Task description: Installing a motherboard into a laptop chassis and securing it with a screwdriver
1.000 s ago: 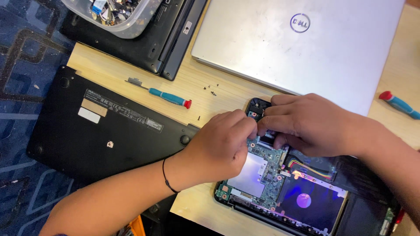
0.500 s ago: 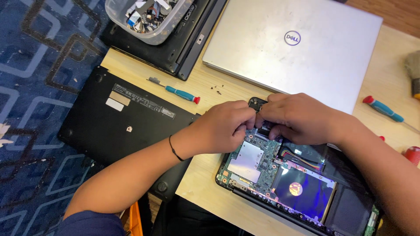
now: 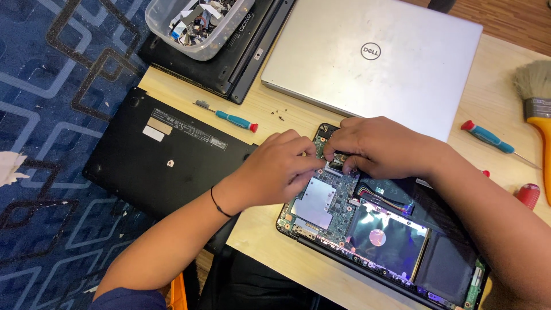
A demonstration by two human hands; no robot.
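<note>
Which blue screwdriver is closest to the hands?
The blue-handled screwdriver with the red cap left of the left hand; the other blue screwdriver lies farther off, beyond the right hand.

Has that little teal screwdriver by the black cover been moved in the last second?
No. The teal screwdriver lies in the same place beside the black cover, near the loose screws; only the camera shifted.

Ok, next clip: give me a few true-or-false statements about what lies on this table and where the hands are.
1. Both hands, the left hand and the right hand, meet over the green circuit board of the opened laptop. True.
2. The silver laptop lies open. False: its lid is closed.
3. A paintbrush lies at the table's right edge. True.
4. The clear plastic tub is empty. False: it holds small parts.
5. The left hand holds the teal-handled screwdriver. False: it lies untouched on the table.
</note>
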